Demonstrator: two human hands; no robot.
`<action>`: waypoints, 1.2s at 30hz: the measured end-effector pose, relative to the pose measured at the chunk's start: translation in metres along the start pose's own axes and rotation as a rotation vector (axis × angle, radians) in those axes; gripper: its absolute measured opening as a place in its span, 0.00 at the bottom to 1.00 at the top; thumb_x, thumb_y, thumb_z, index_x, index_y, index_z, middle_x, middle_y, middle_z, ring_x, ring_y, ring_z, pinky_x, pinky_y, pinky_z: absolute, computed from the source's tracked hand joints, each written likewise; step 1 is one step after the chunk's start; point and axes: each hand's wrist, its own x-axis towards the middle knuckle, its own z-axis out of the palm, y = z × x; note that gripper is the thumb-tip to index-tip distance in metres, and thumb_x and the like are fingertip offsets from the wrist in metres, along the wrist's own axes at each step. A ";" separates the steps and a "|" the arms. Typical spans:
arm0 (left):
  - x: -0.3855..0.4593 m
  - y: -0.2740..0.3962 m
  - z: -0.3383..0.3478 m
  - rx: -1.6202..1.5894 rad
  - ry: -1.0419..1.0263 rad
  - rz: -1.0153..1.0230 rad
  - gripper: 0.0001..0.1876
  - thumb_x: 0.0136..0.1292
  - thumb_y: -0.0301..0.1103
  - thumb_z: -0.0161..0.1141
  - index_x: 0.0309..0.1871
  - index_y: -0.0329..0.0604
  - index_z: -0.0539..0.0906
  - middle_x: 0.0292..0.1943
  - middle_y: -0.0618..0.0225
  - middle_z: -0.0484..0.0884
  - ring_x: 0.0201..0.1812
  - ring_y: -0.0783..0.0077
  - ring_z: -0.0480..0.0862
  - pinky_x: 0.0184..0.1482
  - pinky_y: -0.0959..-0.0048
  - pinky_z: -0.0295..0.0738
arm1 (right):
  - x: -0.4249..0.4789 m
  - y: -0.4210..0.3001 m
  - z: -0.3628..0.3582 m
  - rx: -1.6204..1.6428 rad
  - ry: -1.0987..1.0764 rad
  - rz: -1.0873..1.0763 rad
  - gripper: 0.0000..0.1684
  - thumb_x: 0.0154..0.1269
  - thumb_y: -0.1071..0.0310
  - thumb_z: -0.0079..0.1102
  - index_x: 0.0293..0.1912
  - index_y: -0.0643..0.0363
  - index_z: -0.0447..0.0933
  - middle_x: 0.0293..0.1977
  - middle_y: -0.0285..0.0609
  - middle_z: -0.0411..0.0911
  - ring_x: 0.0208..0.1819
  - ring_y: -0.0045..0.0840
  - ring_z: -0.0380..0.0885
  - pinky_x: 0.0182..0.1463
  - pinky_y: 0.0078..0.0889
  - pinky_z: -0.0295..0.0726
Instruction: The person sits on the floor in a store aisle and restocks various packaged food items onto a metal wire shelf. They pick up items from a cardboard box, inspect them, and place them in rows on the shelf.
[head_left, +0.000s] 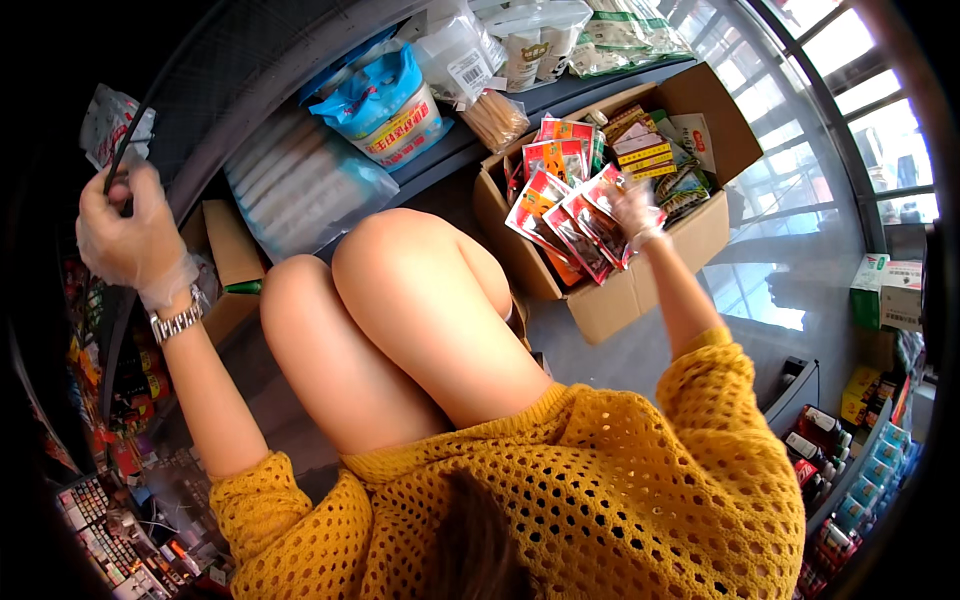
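Note:
My left hand, in a clear plastic glove, curls its fingers around the thin black edge of a shelf. A crumpled clear plastic bag with red print is just beyond it. Over an open cardboard box is my right hand, also gloved and blurred. Its fingers are at a fan of red-and-clear food packets; whether they grip one cannot be made out. More red packets stand behind the fan. Yellow-and-red packs and green packets fill the box's far right.
A lower shelf holds a blue-and-white bag, bundled wooden sticks, bagged paper cups and a clear bag of long pale items. Another cardboard box is at left. Bottles line a rack at right.

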 end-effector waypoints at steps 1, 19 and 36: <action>-0.001 -0.003 0.001 0.045 0.011 0.028 0.09 0.54 0.41 0.69 0.33 0.49 0.85 0.23 0.78 0.82 0.29 0.68 0.82 0.33 0.66 0.74 | -0.019 -0.019 0.011 -0.053 -0.042 -0.024 0.47 0.66 0.31 0.46 0.75 0.43 0.48 0.76 0.55 0.41 0.78 0.49 0.37 0.76 0.58 0.37; -0.086 0.086 -0.036 -0.910 -0.333 -0.022 0.12 0.53 0.19 0.62 0.39 0.45 0.84 0.39 0.68 0.86 0.41 0.66 0.84 0.46 0.70 0.79 | -0.098 -0.089 -0.018 -0.025 -0.153 -0.032 0.62 0.51 0.30 0.64 0.77 0.40 0.43 0.77 0.46 0.42 0.76 0.60 0.37 0.77 0.53 0.43; -0.094 0.086 -0.031 -0.959 -0.333 -0.101 0.09 0.56 0.22 0.62 0.38 0.48 0.84 0.36 0.69 0.85 0.37 0.64 0.85 0.40 0.69 0.81 | -0.021 0.007 -0.020 0.752 0.212 -0.408 0.19 0.69 0.65 0.53 0.58 0.50 0.75 0.43 0.40 0.82 0.47 0.30 0.80 0.50 0.31 0.78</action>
